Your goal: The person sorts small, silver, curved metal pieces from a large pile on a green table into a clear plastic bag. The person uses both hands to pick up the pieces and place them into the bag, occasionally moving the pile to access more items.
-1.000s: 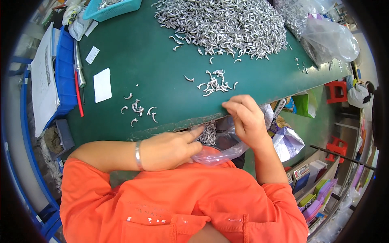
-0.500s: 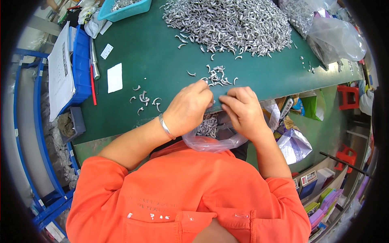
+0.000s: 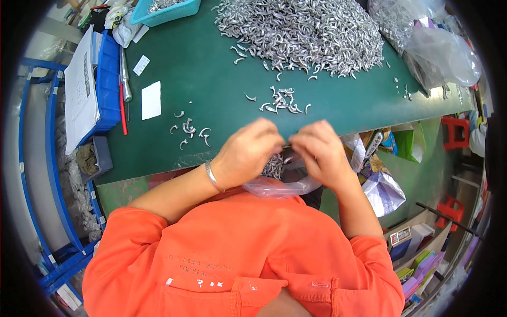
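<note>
My left hand (image 3: 249, 151) and my right hand (image 3: 322, 152) are close together at the near edge of the green table (image 3: 216, 79). Both have curled, pinched fingers, slightly blurred; whatever lies between the fingertips is too small or hidden to make out. Below them, a clear plastic bag (image 3: 282, 188) gapes against my front, with many small metal pieces (image 3: 273, 167) inside. Just beyond my fingers lies a small cluster of curved silvery metal pieces (image 3: 285, 100). Several more loose curved pieces (image 3: 189, 127) are scattered left of my left hand.
A large heap of the same metal pieces (image 3: 303, 34) covers the far side. Plastic bags (image 3: 441, 55) stand at the far right, a turquoise basket (image 3: 166, 15) at the far left. A white card (image 3: 151, 100), red pen (image 3: 123, 111) and blue bin (image 3: 108, 84) lie leftward.
Both hands have drawn back slightly toward me and nearer each other, over the bag's mouth. The small cluster beyond the fingers now shows more fully. The fingers stay pinched.
</note>
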A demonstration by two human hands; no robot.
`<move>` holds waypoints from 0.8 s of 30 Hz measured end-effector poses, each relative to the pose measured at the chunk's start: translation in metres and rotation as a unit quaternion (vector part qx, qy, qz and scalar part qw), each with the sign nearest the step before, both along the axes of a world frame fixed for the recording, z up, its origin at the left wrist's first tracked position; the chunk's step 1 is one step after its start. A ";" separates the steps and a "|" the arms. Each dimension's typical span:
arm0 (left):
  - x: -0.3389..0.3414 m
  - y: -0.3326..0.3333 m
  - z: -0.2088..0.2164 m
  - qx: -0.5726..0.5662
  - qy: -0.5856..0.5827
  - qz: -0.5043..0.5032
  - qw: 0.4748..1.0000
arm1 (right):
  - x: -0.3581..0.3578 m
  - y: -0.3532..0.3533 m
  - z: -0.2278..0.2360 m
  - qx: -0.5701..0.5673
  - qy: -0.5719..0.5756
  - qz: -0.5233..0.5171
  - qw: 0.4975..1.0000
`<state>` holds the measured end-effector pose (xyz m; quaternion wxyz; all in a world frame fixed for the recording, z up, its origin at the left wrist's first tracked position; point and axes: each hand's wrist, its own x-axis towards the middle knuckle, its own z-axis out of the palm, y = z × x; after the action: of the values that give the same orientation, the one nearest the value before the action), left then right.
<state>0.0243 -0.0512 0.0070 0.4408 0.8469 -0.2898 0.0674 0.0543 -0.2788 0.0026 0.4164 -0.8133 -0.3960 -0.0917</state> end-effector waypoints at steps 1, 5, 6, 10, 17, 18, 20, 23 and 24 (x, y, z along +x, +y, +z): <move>0.002 -0.003 0.006 0.020 -0.020 0.079 0.996 | 0.004 0.006 0.001 -0.008 -0.023 -0.059 0.998; 0.018 -0.001 0.003 0.085 -0.023 0.128 0.988 | 0.009 0.015 0.000 -0.048 -0.020 -0.107 0.993; 0.017 0.002 0.003 0.066 0.001 0.100 0.993 | 0.009 0.011 0.001 -0.053 -0.018 -0.084 0.995; 0.011 0.011 0.007 -0.012 0.058 0.129 0.990 | 0.001 -0.003 -0.003 0.006 0.036 -0.153 0.988; 0.020 -0.001 0.009 0.040 0.020 0.079 0.996 | 0.008 0.015 -0.015 0.026 0.019 -0.172 0.985; 0.020 0.000 0.004 0.052 -0.005 0.075 0.996 | 0.006 0.013 -0.014 0.032 0.027 -0.171 0.984; 0.018 0.001 0.002 0.064 -0.023 0.077 0.995 | 0.002 0.010 -0.012 0.044 0.044 -0.168 0.984; 0.015 0.003 0.001 0.052 -0.024 0.047 0.997 | 0.002 0.013 -0.005 -0.038 -0.013 -0.117 0.992; 0.013 0.003 0.000 0.041 -0.023 0.026 0.999 | 0.003 0.014 -0.008 -0.030 -0.017 -0.118 0.992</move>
<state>0.0373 -0.0482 0.0073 0.3973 0.8697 -0.2798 0.0866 0.0571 -0.2650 -0.0052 0.3714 -0.8646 -0.3069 -0.1425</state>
